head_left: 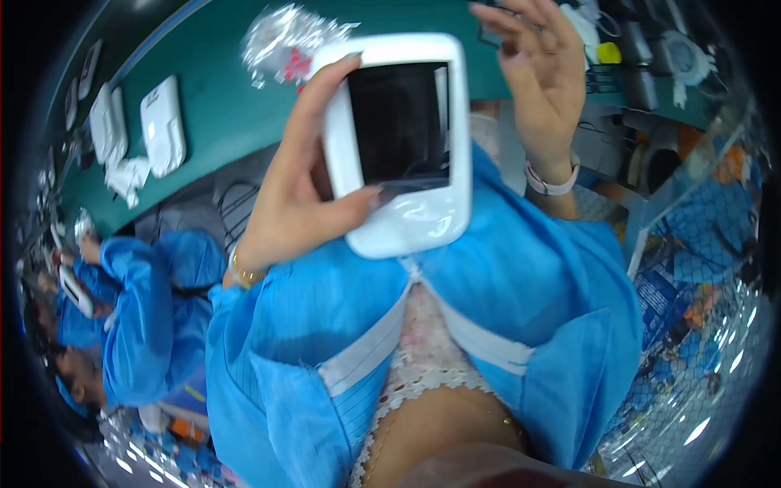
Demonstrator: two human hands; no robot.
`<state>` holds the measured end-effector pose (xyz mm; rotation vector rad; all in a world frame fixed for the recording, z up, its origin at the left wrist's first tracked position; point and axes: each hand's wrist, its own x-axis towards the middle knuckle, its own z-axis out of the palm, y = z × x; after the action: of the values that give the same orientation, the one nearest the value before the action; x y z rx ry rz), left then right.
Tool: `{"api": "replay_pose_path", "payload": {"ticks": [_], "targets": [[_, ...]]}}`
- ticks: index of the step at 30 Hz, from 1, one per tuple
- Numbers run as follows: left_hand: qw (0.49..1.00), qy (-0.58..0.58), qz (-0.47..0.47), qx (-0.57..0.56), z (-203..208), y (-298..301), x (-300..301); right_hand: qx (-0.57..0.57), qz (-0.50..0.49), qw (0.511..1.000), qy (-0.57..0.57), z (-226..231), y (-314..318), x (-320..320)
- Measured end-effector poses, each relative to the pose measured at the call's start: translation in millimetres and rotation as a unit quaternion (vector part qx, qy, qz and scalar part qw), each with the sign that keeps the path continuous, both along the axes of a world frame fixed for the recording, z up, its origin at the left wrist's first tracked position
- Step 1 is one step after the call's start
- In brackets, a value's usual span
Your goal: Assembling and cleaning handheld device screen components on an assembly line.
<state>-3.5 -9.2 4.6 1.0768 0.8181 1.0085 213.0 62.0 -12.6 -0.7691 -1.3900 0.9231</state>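
Note:
My left hand [297,195] grips a white handheld device [411,224] by its left side, with the thumb on the front near the lower edge of the dark screen [400,122]. The device has rounded corners and is tilted slightly, held above my lap in front of the blue work coat [537,285]. To the right of it, my right hand [547,89] is raised with its fingers apart, not touching the device. Nothing shows between those fingers, though their tips are partly blurred near the top edge.
Crumpled clear plastic [285,45] with red bits lies on the green bench [220,106] behind the device. Several white devices [163,126] rest farther left beside white tissue [128,177]. At far left sits a co-worker in blue [150,317]. Dark objects and a yellow piece [608,54] lie at right.

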Motion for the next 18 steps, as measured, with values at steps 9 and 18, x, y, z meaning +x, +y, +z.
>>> {"api": "replay_pose_path", "payload": {"ticks": [9, 18], "targets": [[1.0, 0.019, -0.017, 0.002, 10.3, 5.1, -2.4, -0.077, -0.352, 0.735, -0.574, -110.6, 77.6, 114.9], [0.998, 0.024, -0.022, 0.061, 1.1, -3.0, -7.1, 0.078, -0.276, 0.766, -0.575, -105.4, 89.5, 153.4]]}}
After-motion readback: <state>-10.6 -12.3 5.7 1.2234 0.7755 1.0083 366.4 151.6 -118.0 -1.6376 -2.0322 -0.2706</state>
